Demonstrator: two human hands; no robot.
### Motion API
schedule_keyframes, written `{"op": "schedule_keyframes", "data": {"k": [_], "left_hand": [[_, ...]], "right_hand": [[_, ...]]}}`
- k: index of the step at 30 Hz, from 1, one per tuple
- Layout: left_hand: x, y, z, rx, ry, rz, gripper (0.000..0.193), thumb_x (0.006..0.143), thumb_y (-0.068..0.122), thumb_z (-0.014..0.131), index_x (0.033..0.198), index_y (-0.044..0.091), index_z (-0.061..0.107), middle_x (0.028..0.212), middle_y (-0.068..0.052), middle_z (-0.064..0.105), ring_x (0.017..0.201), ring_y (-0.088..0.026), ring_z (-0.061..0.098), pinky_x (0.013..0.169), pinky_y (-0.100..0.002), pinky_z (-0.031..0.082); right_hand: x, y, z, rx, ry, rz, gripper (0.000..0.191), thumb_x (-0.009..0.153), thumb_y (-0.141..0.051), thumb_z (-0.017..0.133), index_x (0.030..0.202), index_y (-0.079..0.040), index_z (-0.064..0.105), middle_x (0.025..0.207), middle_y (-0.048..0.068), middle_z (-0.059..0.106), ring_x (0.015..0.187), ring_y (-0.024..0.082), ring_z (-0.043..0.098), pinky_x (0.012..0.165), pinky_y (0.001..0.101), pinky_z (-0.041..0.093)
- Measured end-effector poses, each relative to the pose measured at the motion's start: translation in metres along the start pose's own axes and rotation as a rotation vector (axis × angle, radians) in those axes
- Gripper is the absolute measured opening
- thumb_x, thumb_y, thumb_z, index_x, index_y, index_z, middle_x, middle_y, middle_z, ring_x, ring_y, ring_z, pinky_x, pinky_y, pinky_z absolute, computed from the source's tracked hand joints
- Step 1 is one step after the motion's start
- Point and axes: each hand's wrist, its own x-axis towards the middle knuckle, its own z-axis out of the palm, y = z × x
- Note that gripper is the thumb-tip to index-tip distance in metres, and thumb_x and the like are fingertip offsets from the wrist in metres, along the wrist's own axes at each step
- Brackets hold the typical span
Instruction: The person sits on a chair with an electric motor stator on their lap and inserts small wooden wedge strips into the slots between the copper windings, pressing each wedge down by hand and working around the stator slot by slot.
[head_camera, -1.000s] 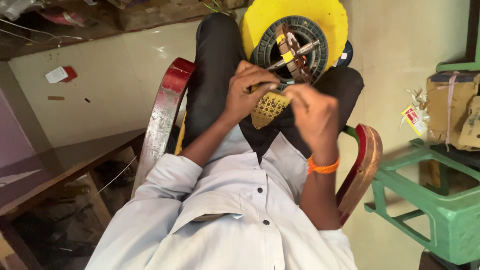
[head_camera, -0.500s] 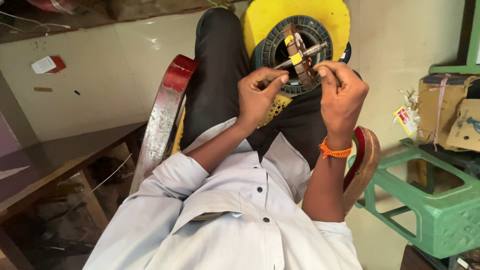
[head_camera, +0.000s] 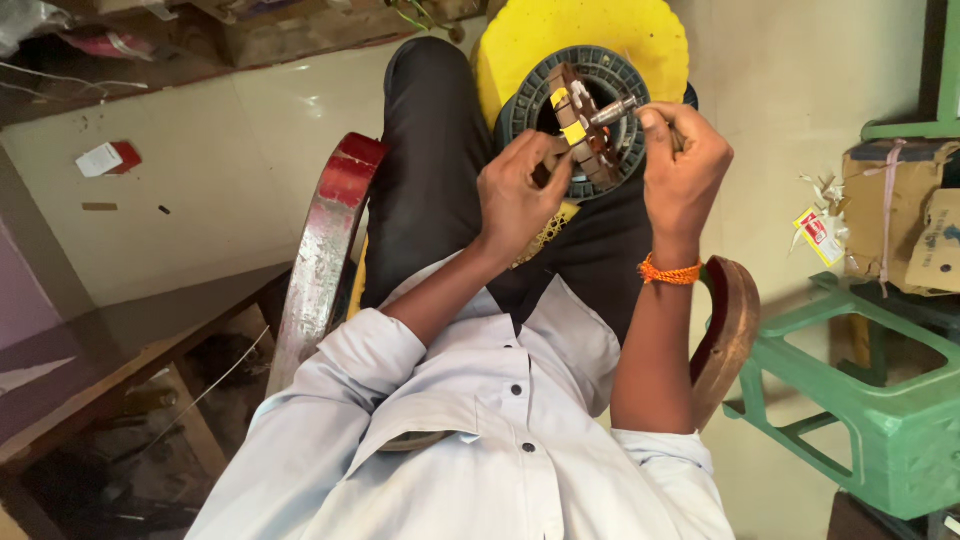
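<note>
Glossy tile floor (head_camera: 200, 220) | both hands, left (head_camera: 520, 195), right (head_camera: 685, 175), grip slotted brown winding core (head_camera: 585, 125)

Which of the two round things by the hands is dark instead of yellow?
The ribbed spool just behind the left hand and right hand. It is dark grey with a ringed rim; the yellow stool top beneath it is plain.

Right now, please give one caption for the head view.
Seated person's left hand and right hand hold a small brown wound part above a yellow stool.

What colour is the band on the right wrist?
Orange: the wrist band sits just below the right hand, shown best in the head view.
</note>
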Motion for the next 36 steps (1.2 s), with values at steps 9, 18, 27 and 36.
{"op": "schedule_keyframes", "data": {"k": [9, 18, 27, 36], "left_hand": [[0.005, -0.002, 0.007, 0.041, -0.016, -0.084, 0.015, 0.088, 0.01, 0.079, 0.089, 0.004, 0.065, 0.083, -0.007, 0.069, 0.07, -0.023, 0.067, 0.066, -0.034, 0.052], [0.01, 0.01, -0.006, -0.145, 0.032, -0.2, 0.012, 0.091, 0.012, 0.078, 0.089, 0.004, 0.07, 0.073, -0.005, 0.066, 0.064, -0.014, 0.059, 0.059, -0.032, 0.047], [0.164, 0.004, -0.01, -0.298, -0.724, 0.186, 0.056, 0.094, 0.02, 0.077, 0.137, 0.01, 0.043, 0.111, -0.007, 0.075, 0.104, -0.018, 0.07, 0.093, -0.032, 0.053], [0.188, -0.014, -0.005, -0.415, -1.31, -0.002, 0.069, 0.101, 0.006, 0.077, 0.161, 0.012, 0.044, 0.104, -0.005, 0.074, 0.102, -0.012, 0.072, 0.101, -0.034, 0.056]], "right_hand": [[0.004, 0.004, 0.003, -0.044, 0.114, -0.082, 0.011, 0.106, -0.005, 0.074, 0.104, 0.006, 0.071, 0.073, -0.004, 0.049, 0.064, 0.004, 0.037, 0.055, 0.0268, 0.03], [0.037, 0.02, -0.007, -0.151, 0.12, -0.214, 0.008, 0.102, -0.002, 0.078, 0.102, 0.005, 0.073, 0.065, 0.0, 0.044, 0.059, 0.006, 0.036, 0.053, 0.0284, 0.029], [0.054, 0.01, 0.001, -0.129, 0.05, -0.258, 0.008, 0.104, -0.001, 0.077, 0.104, 0.005, 0.072, 0.063, 0.0, 0.046, 0.056, 0.005, 0.041, 0.053, 0.0286, 0.032], [0.036, -0.019, -0.007, -0.132, 0.055, -0.228, 0.007, 0.103, -0.002, 0.08, 0.105, 0.002, 0.075, 0.065, 0.0, 0.045, 0.058, 0.006, 0.035, 0.054, 0.0288, 0.027]]}}
